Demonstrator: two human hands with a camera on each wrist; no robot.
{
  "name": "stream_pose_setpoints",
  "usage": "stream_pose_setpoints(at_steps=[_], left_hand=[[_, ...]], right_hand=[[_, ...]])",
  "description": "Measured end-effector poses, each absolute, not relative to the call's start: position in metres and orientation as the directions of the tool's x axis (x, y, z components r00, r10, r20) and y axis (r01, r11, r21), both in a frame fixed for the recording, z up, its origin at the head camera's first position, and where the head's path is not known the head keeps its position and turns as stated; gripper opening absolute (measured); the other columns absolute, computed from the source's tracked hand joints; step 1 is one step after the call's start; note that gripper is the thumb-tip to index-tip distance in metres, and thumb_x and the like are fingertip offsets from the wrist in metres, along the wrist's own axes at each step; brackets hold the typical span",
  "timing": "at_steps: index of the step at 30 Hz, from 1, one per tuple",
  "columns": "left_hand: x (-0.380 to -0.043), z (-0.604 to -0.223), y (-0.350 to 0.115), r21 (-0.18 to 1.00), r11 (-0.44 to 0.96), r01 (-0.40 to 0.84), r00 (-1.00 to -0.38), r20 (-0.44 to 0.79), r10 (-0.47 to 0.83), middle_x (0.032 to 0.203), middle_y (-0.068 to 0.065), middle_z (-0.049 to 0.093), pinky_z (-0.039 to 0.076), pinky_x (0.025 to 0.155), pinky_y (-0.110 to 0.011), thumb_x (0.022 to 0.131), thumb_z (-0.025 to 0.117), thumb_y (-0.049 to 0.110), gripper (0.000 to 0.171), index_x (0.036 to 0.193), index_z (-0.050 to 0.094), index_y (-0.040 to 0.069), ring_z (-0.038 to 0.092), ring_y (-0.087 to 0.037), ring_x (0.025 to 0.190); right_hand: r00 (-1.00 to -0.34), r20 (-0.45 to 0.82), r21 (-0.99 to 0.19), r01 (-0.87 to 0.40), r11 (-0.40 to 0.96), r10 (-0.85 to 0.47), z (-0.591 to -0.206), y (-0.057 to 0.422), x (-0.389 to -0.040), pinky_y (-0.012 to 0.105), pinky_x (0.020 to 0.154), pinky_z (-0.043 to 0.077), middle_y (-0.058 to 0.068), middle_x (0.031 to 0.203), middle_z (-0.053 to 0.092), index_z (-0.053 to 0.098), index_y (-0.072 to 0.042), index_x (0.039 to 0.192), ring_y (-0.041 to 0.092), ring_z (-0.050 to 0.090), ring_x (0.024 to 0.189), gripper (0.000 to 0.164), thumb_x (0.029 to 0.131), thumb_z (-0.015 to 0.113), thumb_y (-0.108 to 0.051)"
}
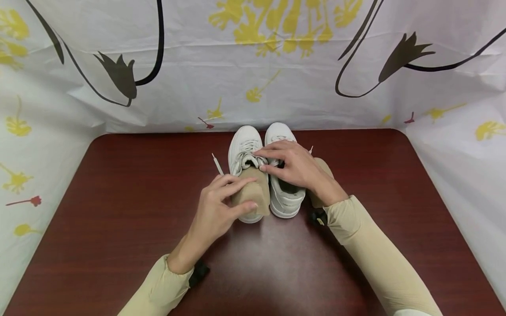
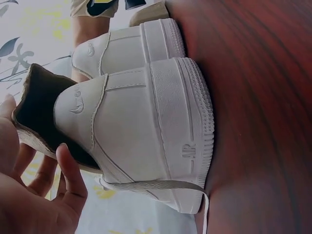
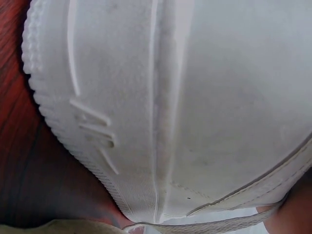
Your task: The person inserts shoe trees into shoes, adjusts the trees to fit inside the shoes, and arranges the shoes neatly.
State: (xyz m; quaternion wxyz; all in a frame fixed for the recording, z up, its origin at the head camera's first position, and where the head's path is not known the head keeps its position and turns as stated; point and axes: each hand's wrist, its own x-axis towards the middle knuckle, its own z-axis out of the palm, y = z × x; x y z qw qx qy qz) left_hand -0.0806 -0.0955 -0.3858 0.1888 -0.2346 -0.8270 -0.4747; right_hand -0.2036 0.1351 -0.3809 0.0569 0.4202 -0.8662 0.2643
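Note:
Two white sneakers stand side by side, toes away from me. A tan insole [image 1: 253, 193] sticks up out of the opening of the left sneaker [image 1: 242, 142], its dark side showing in the left wrist view. My left hand [image 1: 219, 202] holds this insole between thumb and fingers near its raised end. With thumb and index finger, my right hand [image 1: 294, 162] pinches the left sneaker's tongue [image 1: 262, 161], reaching across the right sneaker [image 1: 286, 202]. That sneaker's side fills the right wrist view, hiding the fingertips there.
Another tan piece [image 1: 324, 169], probably an insole, lies right of the sneakers, partly under my right wrist. A loose lace [image 1: 217, 164] sticks out on the left. The dark red table [image 1: 158, 197] meets a printed white cloth [image 1: 178, 87] behind the toes.

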Motion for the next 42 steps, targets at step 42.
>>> stream_pose_setpoints(at_steps=[42], left_hand=[[-0.095,-0.387,-0.097,0.515,0.426,0.744,-0.653,0.694,0.302,0.118,0.0,0.069,0.04,0.069,-0.022,0.089,0.067,0.048,0.042,0.119,0.074,0.02,0.058,-0.013,0.089]], right_hand=[[-0.631,0.344,-0.417,-0.766,0.489,-0.695,-0.382,0.135,-0.203,0.042,0.106,0.038,0.0,0.124,0.067,0.07,-0.023,0.128,0.023,0.056,0.122,0.037,0.093,0.069,-0.034]])
